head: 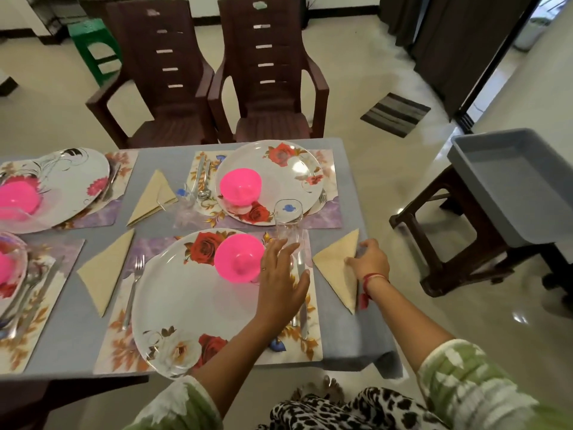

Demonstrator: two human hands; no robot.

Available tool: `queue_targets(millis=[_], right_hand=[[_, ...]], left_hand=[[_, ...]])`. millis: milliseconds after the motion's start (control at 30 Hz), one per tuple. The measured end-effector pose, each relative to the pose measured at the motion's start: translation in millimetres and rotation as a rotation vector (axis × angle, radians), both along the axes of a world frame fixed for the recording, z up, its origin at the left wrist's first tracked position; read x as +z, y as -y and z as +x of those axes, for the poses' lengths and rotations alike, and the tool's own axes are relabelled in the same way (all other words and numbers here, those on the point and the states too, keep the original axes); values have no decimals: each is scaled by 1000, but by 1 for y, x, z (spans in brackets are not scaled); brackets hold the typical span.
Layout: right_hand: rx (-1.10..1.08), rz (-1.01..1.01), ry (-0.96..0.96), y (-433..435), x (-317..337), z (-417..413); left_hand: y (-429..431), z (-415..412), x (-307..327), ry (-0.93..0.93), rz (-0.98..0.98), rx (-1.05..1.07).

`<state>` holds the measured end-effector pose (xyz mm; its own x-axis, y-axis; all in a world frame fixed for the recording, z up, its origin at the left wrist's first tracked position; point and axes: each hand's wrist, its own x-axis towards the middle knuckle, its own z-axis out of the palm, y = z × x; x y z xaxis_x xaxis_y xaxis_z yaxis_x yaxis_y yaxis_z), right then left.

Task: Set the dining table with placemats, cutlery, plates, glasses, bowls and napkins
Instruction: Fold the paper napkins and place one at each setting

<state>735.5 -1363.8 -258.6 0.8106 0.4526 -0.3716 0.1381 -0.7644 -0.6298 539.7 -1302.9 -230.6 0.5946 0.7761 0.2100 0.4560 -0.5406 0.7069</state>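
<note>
Beige triangular folded napkins, three: right napkin [336, 271] at the edge of the grey-clothed table [341, 336], pinched at its right edge by the curled fingers of the right hand [370, 262]; middle napkin [105, 271] and far napkin [153, 198] lying flat between settings. Floral rectangular placemats, four, each carrying one white round flowered plate and one bright pink plastic bowl: four plates, four bowls, the near-left set cut by the frame. Clear drinking glasses, two plainly seen: tall glass [288, 218] with a blue motif, upright on the near placemat [310, 346], just right of the near plate [186, 305] and near bowl [238, 259], gripped round its lower part by the left hand [280, 283]; blurred glass [186, 203] beside the far placemat [325, 218]. One steel fork [133, 293] left of the near plate, one knife [302, 318] right of it. Hands apart. Brown plastic chairs, two, behind the table: left chair [161, 72], right chair [266, 72].
</note>
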Motion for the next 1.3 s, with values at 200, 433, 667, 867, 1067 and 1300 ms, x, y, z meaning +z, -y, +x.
queue_targets(millis=[200, 433, 667, 867, 1067, 1300], right_hand=[[-11, 82, -22, 4, -2, -1], [56, 105, 3, 5, -7, 0], [376, 58, 426, 17, 5, -9], [939, -257, 524, 27, -18, -5], [987, 30, 553, 28, -20, 15], [822, 519, 126, 9, 28, 142]], left_hand=[[1, -5, 3, 9, 6, -19], [6, -3, 2, -9, 4, -22], [12, 16, 1, 14, 15, 7], [22, 48, 6, 66, 84, 88], [34, 96, 6, 64, 196, 254], [34, 183, 27, 79, 211, 558]])
